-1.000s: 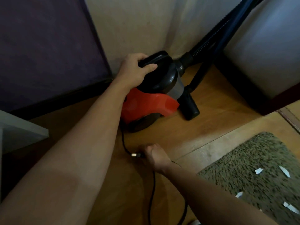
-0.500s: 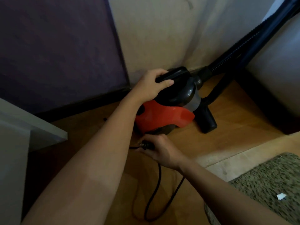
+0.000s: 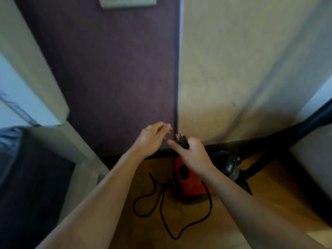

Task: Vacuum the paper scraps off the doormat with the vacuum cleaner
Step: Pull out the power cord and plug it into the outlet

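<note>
The red and black vacuum cleaner (image 3: 190,184) sits on the wooden floor against the wall corner, partly hidden by my right forearm. My right hand (image 3: 193,155) grips the black power plug (image 3: 182,141), raised above the vacuum with its two metal prongs pointing up. The black cord (image 3: 161,205) trails from the plug in loops across the floor. My left hand (image 3: 152,139) hovers just left of the plug with loosely bent fingers, holding nothing. The doormat and paper scraps are out of view.
The black hose (image 3: 280,137) runs up to the right from the vacuum. A purple wall panel (image 3: 115,78) and a beige wall (image 3: 233,69) rise ahead. A pale cabinet (image 3: 59,141) stands at the left, and a light switch plate (image 3: 127,1) shows at the top.
My left hand has let go of the vacuum's handle and lifted. My right hand has raised the plug from the floor. The view has tilted up, and the doormat has left the frame.
</note>
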`<action>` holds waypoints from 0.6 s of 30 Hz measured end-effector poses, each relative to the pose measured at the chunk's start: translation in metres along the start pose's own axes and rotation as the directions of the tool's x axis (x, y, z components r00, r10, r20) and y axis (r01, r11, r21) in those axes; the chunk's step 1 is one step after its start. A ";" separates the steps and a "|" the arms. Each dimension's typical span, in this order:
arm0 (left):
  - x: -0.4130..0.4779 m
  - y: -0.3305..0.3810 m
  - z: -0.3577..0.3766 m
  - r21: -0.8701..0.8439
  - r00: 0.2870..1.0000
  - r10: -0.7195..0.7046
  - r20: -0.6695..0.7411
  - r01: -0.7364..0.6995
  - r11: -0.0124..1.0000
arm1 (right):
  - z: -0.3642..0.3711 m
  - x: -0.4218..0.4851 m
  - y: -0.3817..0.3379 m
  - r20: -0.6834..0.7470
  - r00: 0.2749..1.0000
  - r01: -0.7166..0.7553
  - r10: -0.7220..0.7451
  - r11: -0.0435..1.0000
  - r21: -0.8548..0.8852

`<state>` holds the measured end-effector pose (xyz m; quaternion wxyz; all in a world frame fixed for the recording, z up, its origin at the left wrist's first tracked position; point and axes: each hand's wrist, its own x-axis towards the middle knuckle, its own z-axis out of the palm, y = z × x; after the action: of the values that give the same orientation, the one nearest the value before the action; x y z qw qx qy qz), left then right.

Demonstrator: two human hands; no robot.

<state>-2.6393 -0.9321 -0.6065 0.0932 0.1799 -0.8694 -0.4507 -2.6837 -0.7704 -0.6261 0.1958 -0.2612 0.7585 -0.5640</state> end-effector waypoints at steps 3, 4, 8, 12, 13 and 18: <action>-0.009 0.021 -0.033 0.078 0.994 0.047 -0.098 -0.040 0.996 | 0.000 0.014 -0.050 -0.050 0.999 0.007 -0.003 0.997 0.081; -0.011 0.026 -0.045 0.101 0.986 0.064 -0.151 -0.049 0.994 | 0.000 0.018 -0.064 -0.072 0.997 -0.007 0.014 0.995 0.098; -0.012 0.044 -0.093 0.291 0.885 0.259 -0.387 -0.150 0.945 | -0.004 0.033 -0.114 -0.099 0.986 0.119 -0.131 0.986 -0.117; -0.005 0.080 -0.142 0.501 0.742 0.462 -0.486 -0.197 0.843 | -0.012 0.044 -0.166 -0.002 0.932 0.318 -0.361 0.824 -0.469; -0.003 0.089 -0.154 0.544 0.708 0.508 -0.490 -0.207 0.813 | -0.012 0.048 -0.178 0.014 0.915 0.347 -0.403 0.771 -0.534; 0.026 0.113 -0.227 0.778 0.635 0.682 -0.362 -0.197 0.597 | -0.011 0.073 -0.228 0.036 0.849 0.427 -0.527 0.643 -0.636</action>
<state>-2.6154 -1.0525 -0.3834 0.4225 0.1031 -0.9001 0.0266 -2.7077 -0.8593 -0.4046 -0.1163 -0.4577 0.8171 -0.3307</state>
